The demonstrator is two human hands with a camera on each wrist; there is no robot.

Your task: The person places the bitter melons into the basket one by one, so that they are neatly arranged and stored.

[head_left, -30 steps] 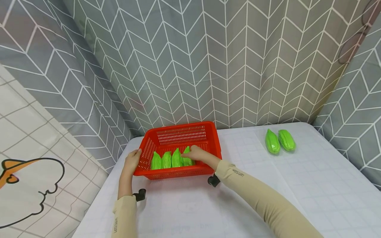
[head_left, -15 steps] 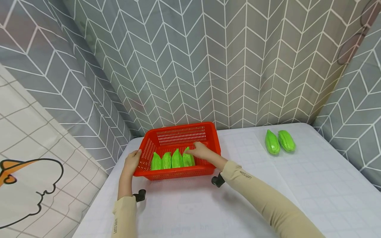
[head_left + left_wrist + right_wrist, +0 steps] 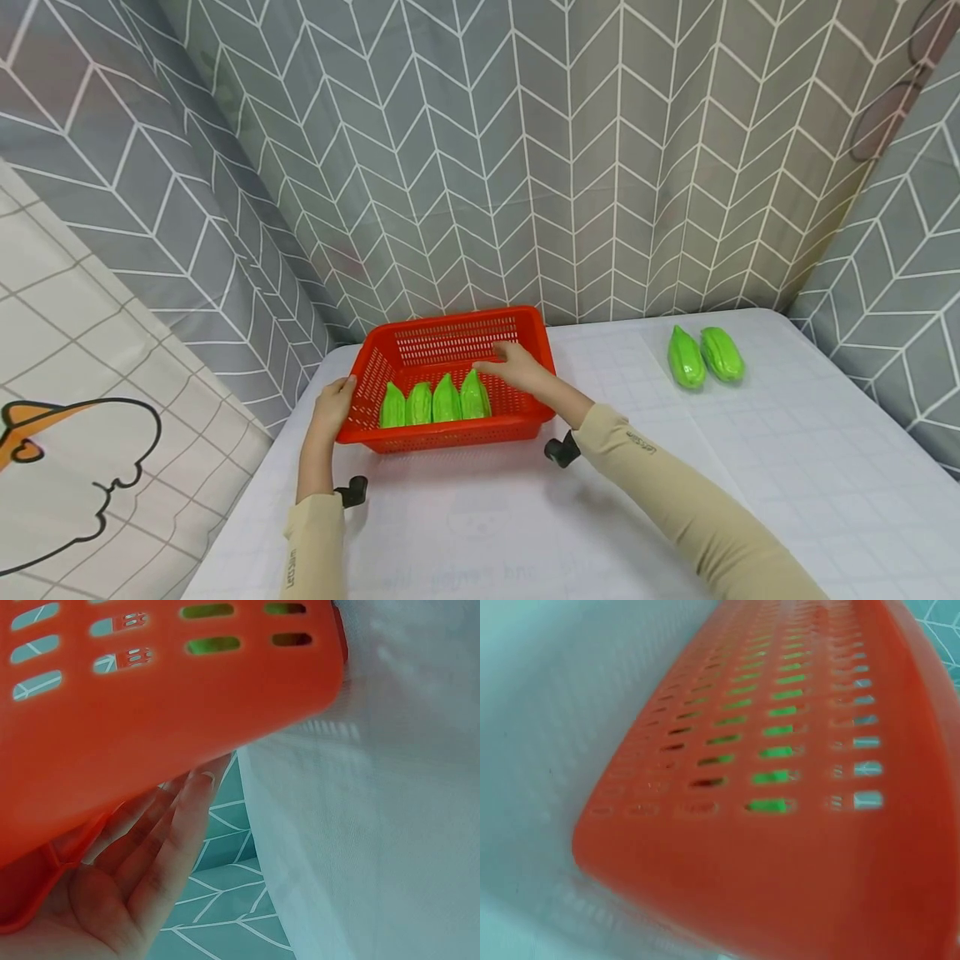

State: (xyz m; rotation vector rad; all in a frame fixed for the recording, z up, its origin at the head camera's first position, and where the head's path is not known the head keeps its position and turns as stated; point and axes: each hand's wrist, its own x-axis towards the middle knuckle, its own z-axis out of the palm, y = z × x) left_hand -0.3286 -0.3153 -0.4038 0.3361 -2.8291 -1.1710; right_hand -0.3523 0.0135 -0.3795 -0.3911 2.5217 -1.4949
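Observation:
A red plastic basket [image 3: 453, 433] with slotted walls stands towards the back left of the table. Several glossy green ridged fruits with pointed tips, among them the rightmost fruit [image 3: 476, 396], lie side by side inside it along the near wall. My left hand [image 3: 332, 407] holds the basket's left rim. In the left wrist view, the fingers [image 3: 154, 851] run under that rim along the outer wall. Over the basket's right half is my right hand [image 3: 519, 371], fingers apart and holding nothing, its tips close to the rightmost fruit. The right wrist view shows only the basket's slotted wall [image 3: 780, 862].
Two more green fruits lie at the back right of the table, a pointed fruit [image 3: 686, 358] beside a blunter fruit [image 3: 722, 354]. A grey patterned curtain [image 3: 585, 167] hangs right behind the white-covered table [image 3: 637, 500].
My right hand has let go of the rightmost green fruit and risen back and to the right. The fruit stays in the row. The left hand keeps its hold on the basket.

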